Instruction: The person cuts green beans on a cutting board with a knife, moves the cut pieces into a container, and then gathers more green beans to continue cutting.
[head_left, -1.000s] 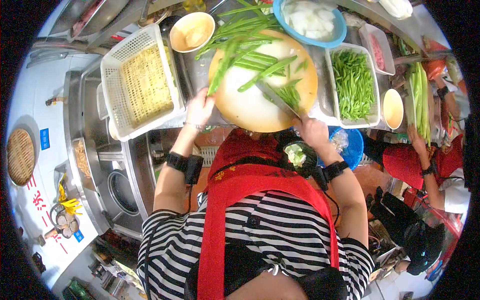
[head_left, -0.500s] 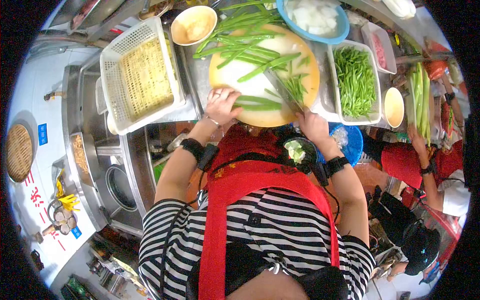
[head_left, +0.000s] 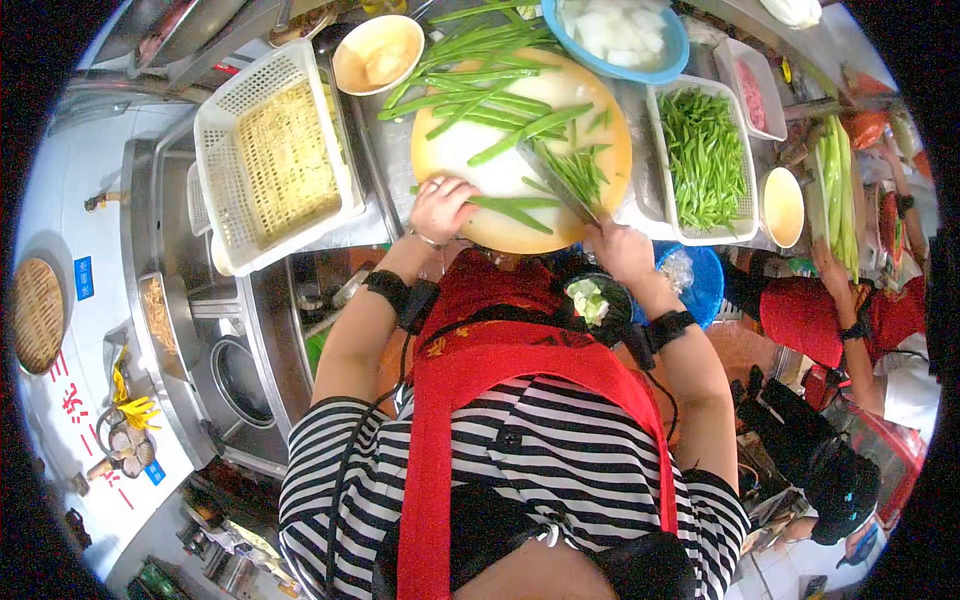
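On the round cutting board (head_left: 490, 226), my left hand (head_left: 441, 208) is closed at the left edge, around the ends of a few long green bean pods (head_left: 517, 210). My right hand (head_left: 622, 250) grips the handle of a knife (head_left: 562, 184) at the board's lower right, its blade pointing up and left. Sliced green pieces (head_left: 584, 172) lie along the right side of the blade. More whole green pods (head_left: 497, 82) are spread over the board's upper part and beyond its upper left edge.
Right of the board stands a white basket of sliced greens (head_left: 706, 160); above it, a blue bowl (head_left: 683, 60) with white chunks. A white perforated basket (head_left: 215, 150) and a cream bowl (head_left: 345, 60) are at left. Co-workers in red aprons (head_left: 800, 310) stand at right.
The pods at my left hand now lie fanned apart, and that hand has shifted slightly. My right hand and the knife have moved a little left. The whole view has also shifted slightly.
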